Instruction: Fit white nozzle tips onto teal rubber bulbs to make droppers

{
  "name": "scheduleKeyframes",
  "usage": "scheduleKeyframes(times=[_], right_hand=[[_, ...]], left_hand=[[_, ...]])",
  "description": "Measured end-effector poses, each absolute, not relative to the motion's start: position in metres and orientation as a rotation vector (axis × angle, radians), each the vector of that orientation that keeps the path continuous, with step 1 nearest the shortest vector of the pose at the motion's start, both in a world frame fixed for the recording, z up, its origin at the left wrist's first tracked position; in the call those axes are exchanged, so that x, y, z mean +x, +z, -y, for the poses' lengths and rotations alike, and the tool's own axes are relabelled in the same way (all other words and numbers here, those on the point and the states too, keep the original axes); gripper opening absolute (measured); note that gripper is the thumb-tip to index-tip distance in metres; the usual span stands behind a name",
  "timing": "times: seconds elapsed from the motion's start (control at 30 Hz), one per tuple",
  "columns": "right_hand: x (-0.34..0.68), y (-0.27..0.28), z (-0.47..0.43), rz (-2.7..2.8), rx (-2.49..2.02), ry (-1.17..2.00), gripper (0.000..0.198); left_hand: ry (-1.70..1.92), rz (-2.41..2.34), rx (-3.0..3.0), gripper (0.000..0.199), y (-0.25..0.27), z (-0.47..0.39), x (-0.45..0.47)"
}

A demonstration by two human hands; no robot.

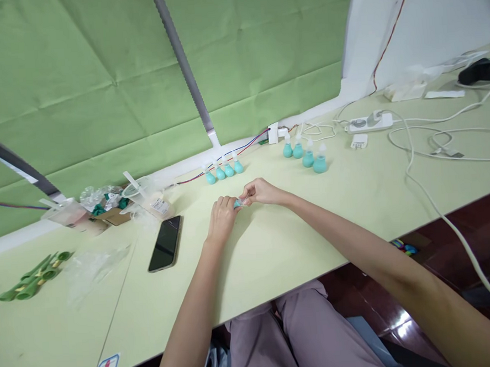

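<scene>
Above the middle of the pale table, my left hand (223,219) is closed around a small teal bulb-shaped bottle (237,203), most of it hidden by the fingers. The fingertips of my right hand (260,192) pinch the clear end of the same bottle, so the two hands nearly touch. Behind my hands stands a row of several teal bottles (228,170) with clear tops. A second group of similar teal bottles (319,164) is upright farther right.
A phone (165,243) lies left of my hands. Beyond it are a plastic cup (148,196), another cup (74,213), a clear plastic bag (95,270) and green plastic parts (37,278). On the right are a power strip (369,123), a white charger (359,141) and loose cables.
</scene>
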State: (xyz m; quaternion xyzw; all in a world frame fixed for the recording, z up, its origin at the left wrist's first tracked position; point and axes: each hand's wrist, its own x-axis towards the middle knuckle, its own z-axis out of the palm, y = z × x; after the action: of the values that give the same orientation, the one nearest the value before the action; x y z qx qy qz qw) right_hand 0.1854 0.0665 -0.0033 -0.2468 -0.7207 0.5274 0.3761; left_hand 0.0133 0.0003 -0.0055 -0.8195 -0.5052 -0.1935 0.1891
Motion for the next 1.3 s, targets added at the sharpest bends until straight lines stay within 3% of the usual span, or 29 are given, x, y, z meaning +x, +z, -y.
scheduleKeyframes(times=[0.67,0.77,0.93,1.1,1.3], right_hand=[[0.177,-0.014,-0.064,1.792,-0.699,1.270,0.025],[0.171,-0.013,-0.060,1.723,-0.704,1.226,0.035],[0.181,0.001,-0.063,1.853,-0.656,1.142,0.034],[0.212,-0.005,-0.084,2.063,-1.080,0.683,0.017],[0.224,-0.023,-0.093,2.236,-1.300,0.339,0.015]], left_hand=[[-0.497,1.481,-2.240,0.026,-0.010,0.000,0.017],[-0.643,1.587,-2.210,0.025,-0.008,-0.001,0.019],[-1.102,1.731,-2.277,0.034,-0.002,0.000,0.019],[-1.444,1.959,-2.321,0.029,-0.003,-0.005,0.008],[-1.721,2.062,-2.232,0.031,-0.010,-0.018,-0.010]])
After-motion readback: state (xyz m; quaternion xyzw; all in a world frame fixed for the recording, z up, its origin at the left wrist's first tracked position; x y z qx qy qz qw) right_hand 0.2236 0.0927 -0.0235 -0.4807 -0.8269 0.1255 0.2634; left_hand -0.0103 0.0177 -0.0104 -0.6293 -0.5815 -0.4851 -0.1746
